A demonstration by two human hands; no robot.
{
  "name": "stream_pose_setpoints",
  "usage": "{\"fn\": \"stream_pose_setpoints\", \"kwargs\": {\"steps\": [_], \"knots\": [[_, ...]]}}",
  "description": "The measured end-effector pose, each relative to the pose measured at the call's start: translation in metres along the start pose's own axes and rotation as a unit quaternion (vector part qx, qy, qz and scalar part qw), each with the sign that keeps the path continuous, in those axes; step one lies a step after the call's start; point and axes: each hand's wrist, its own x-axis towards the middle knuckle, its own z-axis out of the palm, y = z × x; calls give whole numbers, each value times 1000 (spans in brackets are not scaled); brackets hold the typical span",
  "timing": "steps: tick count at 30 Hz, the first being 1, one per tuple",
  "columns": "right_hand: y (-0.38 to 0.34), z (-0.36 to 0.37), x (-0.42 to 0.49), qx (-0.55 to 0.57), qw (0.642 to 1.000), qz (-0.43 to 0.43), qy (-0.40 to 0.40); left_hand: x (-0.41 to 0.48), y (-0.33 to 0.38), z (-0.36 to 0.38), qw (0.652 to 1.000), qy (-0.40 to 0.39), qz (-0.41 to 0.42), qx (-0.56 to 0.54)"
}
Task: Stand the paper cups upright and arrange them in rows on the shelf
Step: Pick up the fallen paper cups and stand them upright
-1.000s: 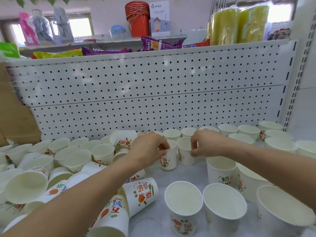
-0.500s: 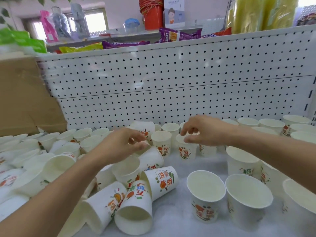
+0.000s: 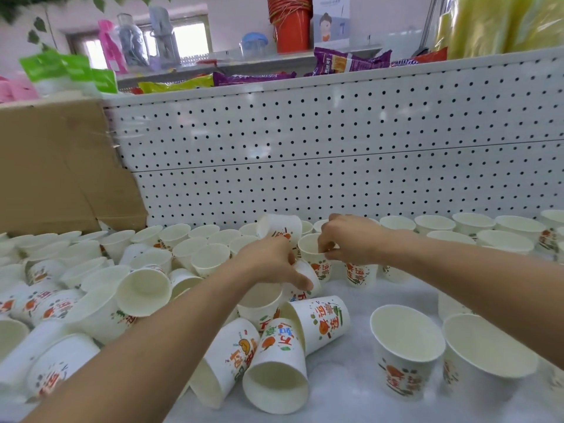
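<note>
White paper cups with orange and green print cover the white shelf (image 3: 351, 392). On the left lies a heap of tipped cups (image 3: 143, 288), with more fallen cups (image 3: 274, 370) in front of my arms. Upright cups (image 3: 433, 224) stand in rows along the back right, and two large-looking ones (image 3: 407, 346) stand at the front right. My left hand (image 3: 271, 264) curls over a tipped cup (image 3: 309, 274) in the middle. My right hand (image 3: 351, 239) pinches the rim of an upright cup (image 3: 309, 248) just behind it.
A white pegboard wall (image 3: 305, 166) closes the back of the shelf. A brown cardboard box (image 3: 61, 166) stands at the back left above the heap. Snack packs (image 3: 351, 61) and red buckets (image 3: 290, 25) sit on the level above.
The view swung left. My left hand dropped from an open reach onto the tipped cup. My right hand closed on the rim of an upright cup.
</note>
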Motion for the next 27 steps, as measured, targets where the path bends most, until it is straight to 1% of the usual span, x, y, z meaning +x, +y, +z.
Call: {"fn": "stream_pose_setpoints", "kwargs": {"steps": [4,5,7,9,11,13,15,17,19,21,23,25,27], "knots": [[0,-7,-9,60,998,10,9,8,9,7,998,-38,-21,34],[-1,-8,-12,78,997,15,15,8,8,7,999,-43,-22,22],[-3,-10,-17,128,991,26,25,5,3,3,998,-44,-8,-36],[-4,-13,-22,209,977,40,30,-4,-2,-2,995,-20,27,-95],[-7,-18,-26,296,953,46,36,-13,-4,-7,985,31,57,-162],[-15,-26,-31,360,931,28,53,-20,-1,-9,967,87,76,-229],[-23,-33,-35,366,928,3,71,-25,4,-9,950,118,92,-274],[-28,-37,-39,334,938,-7,87,-31,11,-8,943,130,98,-291],[-23,-42,-48,283,956,-4,77,-41,15,-5,955,139,84,-250],[-13,-45,-61,213,977,5,24,-56,15,-1,979,136,63,-135],[-1,-43,-77,148,988,29,-29,-71,16,4,992,105,63,-17],[9,-38,-90,109,990,59,-63,-81,19,10,994,53,63,73],[16,-32,-99,98,988,82,-86,-82,23,13,987,22,59,149]]}}
